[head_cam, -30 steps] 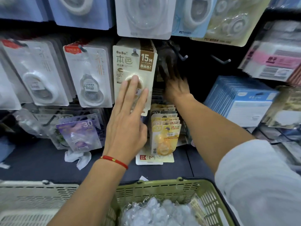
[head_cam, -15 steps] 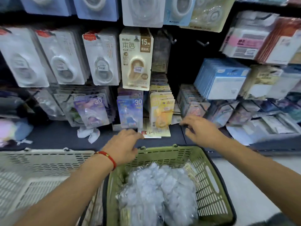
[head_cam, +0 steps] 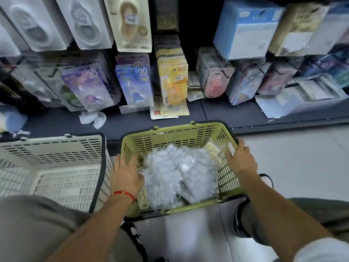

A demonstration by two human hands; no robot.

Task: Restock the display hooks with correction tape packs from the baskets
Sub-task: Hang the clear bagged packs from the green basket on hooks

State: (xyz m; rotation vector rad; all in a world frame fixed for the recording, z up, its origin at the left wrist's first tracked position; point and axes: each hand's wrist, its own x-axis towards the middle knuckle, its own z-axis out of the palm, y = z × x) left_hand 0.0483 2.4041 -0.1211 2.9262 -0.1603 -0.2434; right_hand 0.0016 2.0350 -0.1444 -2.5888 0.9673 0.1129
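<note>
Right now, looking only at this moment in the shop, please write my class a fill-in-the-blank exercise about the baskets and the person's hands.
1. The clear plastic packs lie inside the ____ basket.
2. The white basket stands on the ____ side of the other basket.
3. The right hand rests on the basket's ____.
4. A ____ string circles the wrist of the left hand, which reaches into the basket.

Missing words: green; left; rim; red
</note>
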